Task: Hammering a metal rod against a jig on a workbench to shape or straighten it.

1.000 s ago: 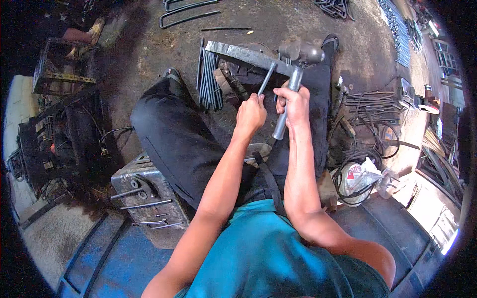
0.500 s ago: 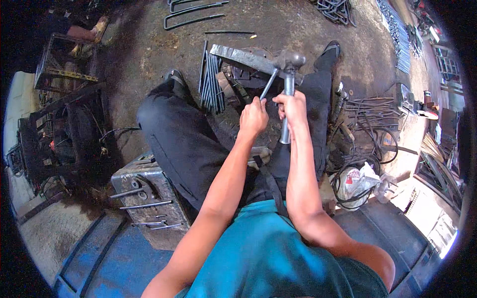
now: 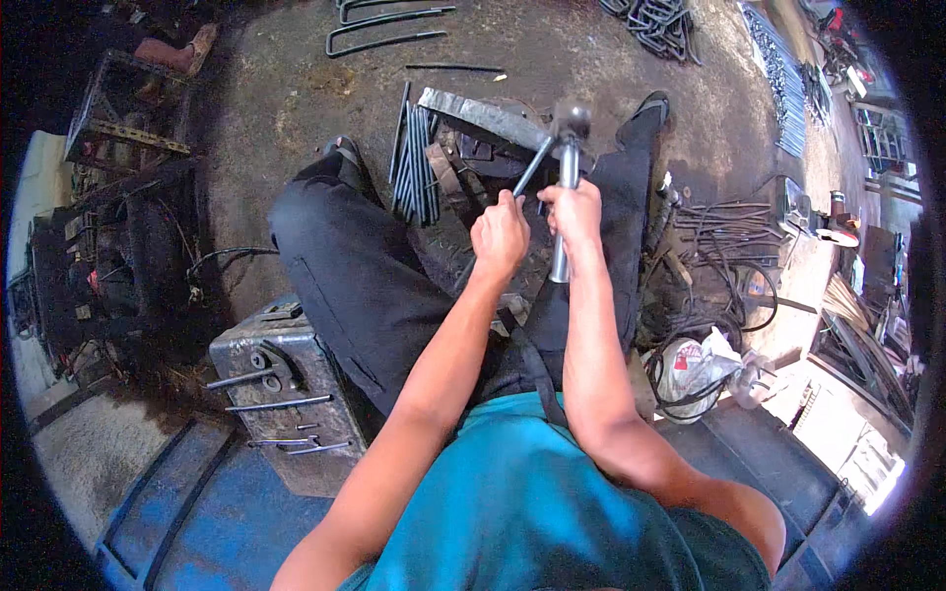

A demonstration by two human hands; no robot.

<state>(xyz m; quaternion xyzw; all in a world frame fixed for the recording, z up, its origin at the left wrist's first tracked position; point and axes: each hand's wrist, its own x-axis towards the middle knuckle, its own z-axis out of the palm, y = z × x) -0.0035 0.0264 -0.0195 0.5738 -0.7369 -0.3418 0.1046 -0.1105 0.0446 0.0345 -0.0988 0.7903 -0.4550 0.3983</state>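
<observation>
Got my right hand (image 3: 574,211) wrapped tight round the hammer (image 3: 566,167) handle, head up above my knuckles. Left hand (image 3: 501,236) is clamped on a thin steel rod (image 3: 533,165) just beside it, tip resting on the angle iron (image 3: 488,114) ahead of both fists.

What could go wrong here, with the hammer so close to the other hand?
The hammer in the right hand is raised just above the thin rod held by the left hand, so a stray blow might catch those fingers. The rod could also spring or slip. Loose rods by the feet might trip someone.
</observation>
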